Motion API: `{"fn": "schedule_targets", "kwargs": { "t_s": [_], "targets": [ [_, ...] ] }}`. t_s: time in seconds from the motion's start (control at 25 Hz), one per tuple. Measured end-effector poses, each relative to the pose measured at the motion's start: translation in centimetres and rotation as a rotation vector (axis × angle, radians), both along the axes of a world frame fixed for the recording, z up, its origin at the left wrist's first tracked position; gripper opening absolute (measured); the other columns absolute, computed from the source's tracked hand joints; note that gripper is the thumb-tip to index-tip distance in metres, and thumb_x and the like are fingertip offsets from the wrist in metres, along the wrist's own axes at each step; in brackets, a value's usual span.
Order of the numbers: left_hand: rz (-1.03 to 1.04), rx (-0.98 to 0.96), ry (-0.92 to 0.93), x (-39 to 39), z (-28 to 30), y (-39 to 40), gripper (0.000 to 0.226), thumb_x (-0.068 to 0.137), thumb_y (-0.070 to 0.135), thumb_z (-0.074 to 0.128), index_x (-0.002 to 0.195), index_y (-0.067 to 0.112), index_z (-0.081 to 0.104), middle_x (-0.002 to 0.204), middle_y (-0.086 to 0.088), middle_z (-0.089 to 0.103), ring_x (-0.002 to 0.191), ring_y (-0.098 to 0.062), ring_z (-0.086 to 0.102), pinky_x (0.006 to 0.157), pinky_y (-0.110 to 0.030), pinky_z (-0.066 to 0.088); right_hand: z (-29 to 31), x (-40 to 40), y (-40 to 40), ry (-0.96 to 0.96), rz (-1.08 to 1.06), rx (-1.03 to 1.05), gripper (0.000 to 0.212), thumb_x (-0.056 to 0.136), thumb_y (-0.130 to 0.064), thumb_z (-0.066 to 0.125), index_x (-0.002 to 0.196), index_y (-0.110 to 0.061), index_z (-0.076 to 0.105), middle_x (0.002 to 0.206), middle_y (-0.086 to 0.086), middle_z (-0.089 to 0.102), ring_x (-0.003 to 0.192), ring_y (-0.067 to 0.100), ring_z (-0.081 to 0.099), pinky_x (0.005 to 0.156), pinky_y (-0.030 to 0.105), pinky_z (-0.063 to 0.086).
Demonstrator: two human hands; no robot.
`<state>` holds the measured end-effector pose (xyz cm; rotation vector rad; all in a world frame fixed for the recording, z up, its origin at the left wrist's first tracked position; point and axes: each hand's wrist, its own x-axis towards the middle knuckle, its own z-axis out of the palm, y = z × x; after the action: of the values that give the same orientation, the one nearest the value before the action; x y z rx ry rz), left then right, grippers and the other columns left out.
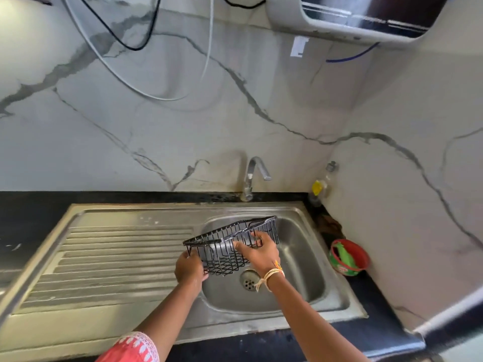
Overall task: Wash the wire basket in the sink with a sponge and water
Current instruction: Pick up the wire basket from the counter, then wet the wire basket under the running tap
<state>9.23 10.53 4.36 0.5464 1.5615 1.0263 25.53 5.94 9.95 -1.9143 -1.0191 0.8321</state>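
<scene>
A black wire basket hangs tilted above the steel sink bowl, its right end higher. My left hand grips its lower left corner. My right hand holds the basket's near side, fingers hooked through the wires. The drain shows below the basket. A green sponge lies in a red bowl on the counter to the right of the sink. The tap stands behind the bowl with no water running.
A ribbed steel draining board extends left of the bowl. A black counter surrounds the sink. A clear bottle with a yellow label stands in the back right corner. Cables hang on the marble wall, and a wall appliance sits above.
</scene>
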Motion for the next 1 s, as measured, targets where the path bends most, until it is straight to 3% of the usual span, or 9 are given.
{"fn": "schedule_targets", "kwargs": {
  "t_s": [0.08, 0.32, 0.44, 0.52, 0.6, 0.72, 0.8, 0.88, 1.0],
  "targets": [
    [-0.057, -0.032, -0.044, 1.7, 0.2, 0.2, 0.021, 0.095, 0.022, 0.054, 0.113, 0.012, 0.058, 0.109, -0.018, 0.067, 0.09, -0.034, 0.065, 0.07, -0.041, 0.056, -0.1, 1.8, 0.1, -0.021, -0.013, -0.044, 0.08, 0.053, -0.067, 0.077, 0.122, -0.032, 0.056, 0.121, -0.001, 0.063, 0.108, 0.019, 0.059, 0.093, 0.036, 0.05],
    [-0.281, -0.238, -0.065, 5.9, 0.8, 2.6, 0.04, 0.098, 0.024, 0.05, 0.137, 0.015, 0.045, 0.139, -0.016, 0.049, 0.098, -0.038, 0.061, 0.076, -0.046, 0.052, 0.3, 6.2, 2.3, -0.095, -0.045, -0.17, 0.089, 0.061, -0.068, 0.073, 0.135, -0.026, 0.048, 0.127, 0.0, 0.061, 0.115, 0.023, 0.058, 0.096, 0.036, 0.047],
    [-0.316, -0.262, 0.035, 7.0, 0.4, 3.4, 0.054, 0.091, 0.027, 0.061, 0.139, 0.01, 0.041, 0.141, -0.016, 0.044, 0.119, -0.037, 0.05, 0.095, -0.043, 0.043, -0.1, 7.3, 3.5, -0.186, -0.053, -0.229, 0.089, 0.062, -0.069, 0.07, 0.136, -0.023, 0.048, 0.125, -0.001, 0.063, 0.112, 0.022, 0.06, 0.096, 0.036, 0.049],
    [-0.299, -0.278, -0.018, 7.4, -0.5, 4.1, 0.062, 0.088, 0.024, 0.065, 0.14, 0.008, 0.037, 0.141, -0.016, 0.043, 0.127, -0.034, 0.044, 0.103, -0.042, 0.036, -0.5, 7.4, 4.4, -0.223, -0.053, -0.244, 0.09, 0.062, -0.071, 0.069, 0.135, -0.023, 0.048, 0.124, -0.001, 0.063, 0.113, 0.021, 0.059, 0.095, 0.035, 0.049],
    [-0.201, -0.394, -0.199, 7.3, -1.0, 4.9, 0.052, 0.087, 0.023, 0.064, 0.131, 0.007, 0.04, 0.137, -0.016, 0.043, 0.128, -0.038, 0.043, 0.101, -0.053, 0.037, -0.9, 7.2, 5.2, -0.24, -0.033, -0.249, 0.093, 0.06, -0.075, 0.066, 0.134, -0.024, 0.048, 0.123, -0.001, 0.064, 0.112, 0.022, 0.06, 0.094, 0.036, 0.049],
    [-0.057, -0.401, -0.438, 7.1, -2.2, 5.6, 0.016, 0.096, 0.017, 0.049, 0.104, 0.003, 0.05, 0.113, -0.021, 0.055, 0.119, -0.043, 0.05, 0.083, -0.061, 0.047, -1.2, 7.5, 6.1, -0.21, 0.148, -0.304, 0.094, 0.064, -0.076, 0.063, 0.139, -0.022, 0.041, 0.124, 0.005, 0.062, 0.109, 0.026, 0.061, 0.093, 0.042, 0.051],
    [-0.017, -0.352, -0.436, 6.9, -2.8, 6.1, 0.016, 0.098, 0.017, 0.046, 0.106, 0.005, 0.052, 0.101, -0.021, 0.057, 0.113, -0.041, 0.054, 0.073, -0.059, 0.049, -0.7, 8.7, 6.7, -0.128, 0.326, -0.37, 0.087, 0.077, -0.064, 0.063, 0.144, -0.019, 0.033, 0.131, 0.011, 0.057, 0.102, 0.028, 0.066, 0.086, 0.041, 0.055],
    [0.011, -0.32, -0.406, 6.9, -2.9, 6.7, 0.017, 0.098, 0.016, 0.051, 0.11, 0.006, 0.054, 0.096, -0.019, 0.055, 0.108, -0.04, 0.053, 0.075, -0.062, 0.051, 0.3, 10.5, 7.6, -0.143, 0.467, -0.442, 0.071, 0.086, -0.052, 0.061, 0.142, -0.013, 0.038, 0.129, 0.018, 0.058, 0.081, 0.025, 0.07, 0.068, 0.033, 0.058],
    [0.069, -0.304, -0.387, 6.9, -2.5, 7.3, 0.023, 0.097, 0.012, 0.053, 0.119, 0.005, 0.053, 0.106, -0.02, 0.053, 0.113, -0.041, 0.051, 0.092, -0.069, 0.043, 1.1, 13.7, 10.5, -0.245, 0.44, -0.365, 0.035, 0.086, -0.038, 0.061, 0.099, -0.006, 0.067, 0.095, 0.02, 0.072, 0.067, 0.031, 0.071, 0.056, 0.032, 0.053]
  ]
}}
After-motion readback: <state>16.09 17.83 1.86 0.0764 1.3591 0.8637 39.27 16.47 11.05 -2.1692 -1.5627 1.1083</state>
